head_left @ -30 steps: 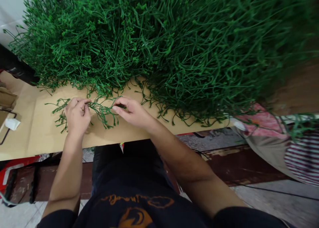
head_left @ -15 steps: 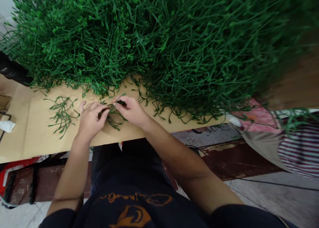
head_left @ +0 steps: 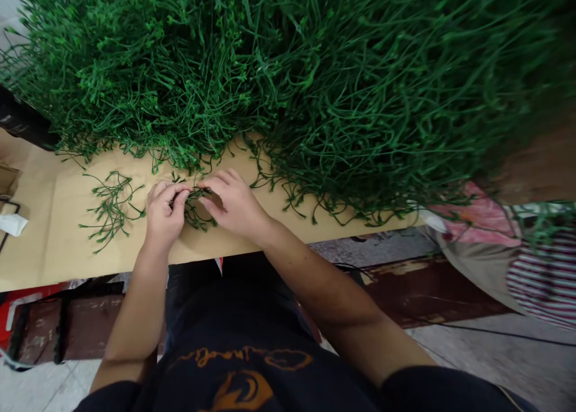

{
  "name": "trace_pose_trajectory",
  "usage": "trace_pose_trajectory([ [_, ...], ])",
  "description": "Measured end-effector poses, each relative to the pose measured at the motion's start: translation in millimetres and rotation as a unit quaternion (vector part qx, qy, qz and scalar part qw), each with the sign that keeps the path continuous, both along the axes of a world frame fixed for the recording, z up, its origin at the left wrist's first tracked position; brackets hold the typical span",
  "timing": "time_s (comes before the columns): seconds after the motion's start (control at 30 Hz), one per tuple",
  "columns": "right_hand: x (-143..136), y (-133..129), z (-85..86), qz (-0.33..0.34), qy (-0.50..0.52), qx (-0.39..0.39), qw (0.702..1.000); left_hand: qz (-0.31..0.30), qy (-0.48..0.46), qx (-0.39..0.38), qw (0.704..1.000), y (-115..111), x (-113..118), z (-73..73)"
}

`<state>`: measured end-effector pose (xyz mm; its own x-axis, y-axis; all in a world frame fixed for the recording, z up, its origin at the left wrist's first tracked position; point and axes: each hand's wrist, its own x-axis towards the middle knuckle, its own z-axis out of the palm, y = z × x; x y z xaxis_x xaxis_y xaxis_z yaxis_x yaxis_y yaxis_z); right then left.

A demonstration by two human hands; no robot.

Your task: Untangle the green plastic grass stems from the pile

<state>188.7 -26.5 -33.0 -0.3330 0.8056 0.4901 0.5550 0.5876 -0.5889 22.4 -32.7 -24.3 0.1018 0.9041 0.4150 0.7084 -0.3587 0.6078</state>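
Observation:
My left hand (head_left: 164,211) is closed in a pinch on a thin green artificial plant stem, its thumb and index finger pressed together. Close on its right, my right hand (head_left: 236,205) has thumb and index finger apart, the index tip at the stems beside the left fingertips. A few dark green plant stems (head_left: 198,217) lie on the table between and under the hands. Left of my left hand rests a loose cluster of branched green stems (head_left: 112,211). My fingers hide part of what the left hand holds.
A large heap of green artificial stems (head_left: 252,76) covers the back of the brown-covered table (head_left: 63,238). A black cylindrical object (head_left: 27,121) stands at the far left, near a white piece of paper (head_left: 12,224). At right sits a person in striped clothing (head_left: 542,280).
My left hand has closed its pinch on a stem. The right hand's thumb and index finger have parted from the stem they were pinching, close to the left fingertips.

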Motion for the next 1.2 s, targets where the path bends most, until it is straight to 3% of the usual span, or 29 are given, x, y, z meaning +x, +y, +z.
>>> trace_pose_trajectory([
  [0.13, 1, 3, -3.2, -0.016, 0.007, -0.022, 1.0, -0.023, -0.03, 0.015, 0.999, -3, 1, 1.5],
  [0.3, 3, 3, 3.6, -0.022, 0.02, 0.004, 1.0, -0.044, 0.016, -0.01, 0.999, -2, 0, -2.5],
  [0.53, -2, 2, 6.1, -0.023, 0.041, 0.007, 0.999, -0.011, 0.024, -0.025, 0.999, 0, 0, -4.6],
  [0.83, -6, 0, 4.9, -0.017, 0.067, -0.008, 0.998, -0.015, -0.036, -0.049, 0.998, 1, 0, -2.4],
  [1.2, -5, -8, 8.4, 0.048, 0.051, -0.158, 0.985, 0.032, -0.074, -0.097, 0.992, 2, 2, -5.0],
])
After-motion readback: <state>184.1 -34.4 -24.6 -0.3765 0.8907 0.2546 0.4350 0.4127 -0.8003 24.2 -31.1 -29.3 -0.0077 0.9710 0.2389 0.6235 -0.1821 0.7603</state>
